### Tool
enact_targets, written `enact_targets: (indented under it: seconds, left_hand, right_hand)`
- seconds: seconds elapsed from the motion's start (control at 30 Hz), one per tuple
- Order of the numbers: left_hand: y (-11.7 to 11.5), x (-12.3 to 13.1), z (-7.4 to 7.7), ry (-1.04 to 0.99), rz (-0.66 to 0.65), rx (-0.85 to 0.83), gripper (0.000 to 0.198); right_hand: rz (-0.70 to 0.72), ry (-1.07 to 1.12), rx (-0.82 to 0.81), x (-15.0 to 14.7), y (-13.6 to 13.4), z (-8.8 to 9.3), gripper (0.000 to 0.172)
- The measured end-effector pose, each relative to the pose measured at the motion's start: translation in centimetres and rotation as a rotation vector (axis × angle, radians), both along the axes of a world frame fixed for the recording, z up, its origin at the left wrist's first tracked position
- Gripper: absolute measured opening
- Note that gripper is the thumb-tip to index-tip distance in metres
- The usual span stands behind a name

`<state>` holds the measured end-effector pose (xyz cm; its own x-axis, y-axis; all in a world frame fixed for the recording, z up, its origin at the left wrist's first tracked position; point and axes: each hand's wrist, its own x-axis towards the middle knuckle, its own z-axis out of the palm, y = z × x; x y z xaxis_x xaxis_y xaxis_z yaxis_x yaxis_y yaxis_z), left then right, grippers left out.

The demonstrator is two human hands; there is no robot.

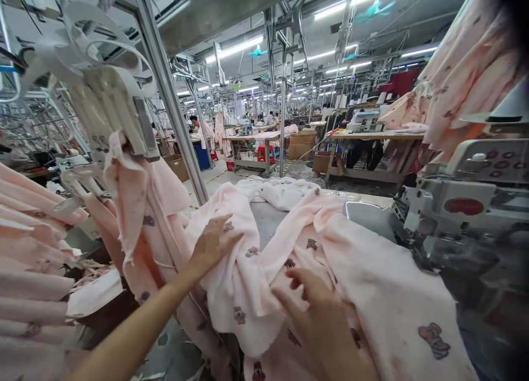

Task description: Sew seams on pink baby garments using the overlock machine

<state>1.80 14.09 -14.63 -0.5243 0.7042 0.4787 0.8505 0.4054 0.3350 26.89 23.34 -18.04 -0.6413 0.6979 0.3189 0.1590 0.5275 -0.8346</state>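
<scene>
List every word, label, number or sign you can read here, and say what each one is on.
None can be read.
Grey sewing machine: its red buttons and red oval badge are too blurred to read.
Pale pink printed fabric, under the left hand and right hand: only small cartoon figures, no lettering.

Beyond the hands, a long factory hall stretched away under rows of fluorescent tube lights (235,49), with metal posts (171,97), wooden worktables (372,134), cardboard boxes (301,144) and a grey concrete floor (219,177)
</scene>
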Motion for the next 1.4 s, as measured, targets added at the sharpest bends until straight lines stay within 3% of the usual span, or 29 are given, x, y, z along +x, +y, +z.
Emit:
enact_targets:
  seconds: [0.03, 0.1, 0.13, 0.17, 0.27, 0.3, 0.37, 0.43, 0.6, 0.67, 0.73, 0.87, 0.93, 1.0, 1.07, 1.17, 1.23, 1.27, 1.3, 1.4]
  left_hand:
    - [-0.6, 0.5, -1.0, -0.036, 0.019, 0.007, 0.059]
    - [-1.6, 0.7, -1.3, -0.096, 0.049, 0.012, 0.043]
    - [-2.1, 0.4, -0.7, -0.119, 0.062, 0.024, 0.035]
    - [-2.6, -0.2, 0.3, -0.136, 0.081, 0.048, 0.032]
    - [-3.8, -2.1, 3.8, -0.176, 0.145, 0.139, 0.038]
    - [-4.1, -2.6, 4.7, -0.203, 0.137, 0.136, 0.039]
    - [-4.3, -3.2, 5.9, -0.266, 0.073, 0.065, 0.037]
    - [-4.6, -3.7, 6.0, -0.289, 0.033, -0.019, 0.031]
    - [-7.4, -3.3, 5.2, -0.088, 0.186, -0.05, 0.027]
    - [-8.2, -1.8, 5.4, 0.007, 0.125, -0.054, 0.044]
    - [-8.0, 0.3, 5.7, 0.061, -0.041, -0.072, 0.048]
    - [-5.5, 2.9, 5.7, -0.015, -0.362, -0.266, 0.038]
    - [-3.9, 2.2, 5.6, -0.082, -0.436, -0.414, 0.032]
    - [-2.7, 0.6, 6.3, -0.132, -0.498, -0.508, 0.012]
    - [-1.9, -0.6, 8.4, -0.174, -0.565, -0.525, 0.007]
    - [-0.4, 0.3, 13.3, -0.196, -0.666, -0.409, 0.012]
    - [1.6, 2.8, 16.1, -0.21, -0.751, -0.284, 0.016]
    - [2.9, 4.4, 17.1, -0.248, -0.811, -0.224, 0.019]
    - [4.4, 6.1, 17.9, -0.294, -0.877, -0.171, 0.022]
    - [8.4, 10.9, 18.7, -0.36, -1.051, -0.048, 0.023]
  right_hand:
    - [0.039, 0.0, 0.021, -0.3, -1.1, 0.2, 0.03]
    - [0.121, 0.017, 0.044, -1.1, -2.2, 1.2, 0.01]
    - [0.137, 0.041, 0.041, -1.2, -1.9, 2.1, 0.009]
    - [0.13, 0.081, 0.012, -1.2, -1.2, 3.2, 0.024]
    - [-0.095, 0.278, -0.055, -0.3, 2.6, 6.8, 0.022]
    - [-0.1, 0.32, -0.113, -0.1, 3.8, 7.7, 0.026]
    - [0.075, 0.281, -0.225, 0.2, 5.4, 8.4, 0.033]
    - [0.183, 0.241, -0.305, 0.6, 5.5, 7.8, 0.038]
    - [0.206, 0.149, -0.38, 3.5, 2.8, 3.8, 0.036]
    - [0.235, 0.073, -0.392, 4.4, 2.0, 2.7, 0.035]
    - [0.235, 0.016, -0.376, 4.7, 1.5, 2.2, 0.036]
    - [0.242, -0.022, -0.282, 4.6, 0.8, 2.2, 0.04]
    - [0.28, -0.038, -0.251, 5.0, 0.4, 2.2, 0.039]
    - [0.338, -0.066, -0.232, 5.9, 0.3, 2.2, 0.039]
    - [0.369, -0.099, -0.229, 6.8, 0.5, 2.5, 0.04]
    - [0.349, -0.034, -0.288, 6.0, 1.1, 4.2, 0.034]
    - [0.4, 0.131, -0.381, 3.5, 1.0, 5.9, 0.019]
    - [0.427, 0.247, -0.441, 2.1, 0.8, 6.7, 0.028]
    - [0.482, 0.294, -0.487, 0.8, 0.5, 7.4, 0.043]
    - [0.457, 0.411, -0.615, 0.5, -0.2, 8.3, 0.031]
